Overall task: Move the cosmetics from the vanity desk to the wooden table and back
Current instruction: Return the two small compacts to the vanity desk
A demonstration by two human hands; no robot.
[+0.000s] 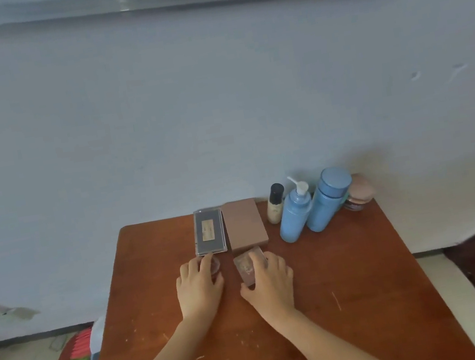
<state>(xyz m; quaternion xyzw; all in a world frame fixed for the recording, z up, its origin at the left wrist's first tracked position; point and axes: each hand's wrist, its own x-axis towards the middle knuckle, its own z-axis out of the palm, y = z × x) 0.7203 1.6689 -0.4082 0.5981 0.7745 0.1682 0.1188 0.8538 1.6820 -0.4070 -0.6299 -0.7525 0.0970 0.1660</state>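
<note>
Wooden tabletop (353, 270) ahead: left grip (198, 285) clasps the round jar (215, 266); right grip (272, 280) pinches the compact (246, 264), long axis pointing away.

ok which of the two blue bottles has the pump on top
The blue pump bottle beside the black-capped bottle: it carries a white pump head. The other blue bottle, to its right, has a plain wide blue cap.
</note>
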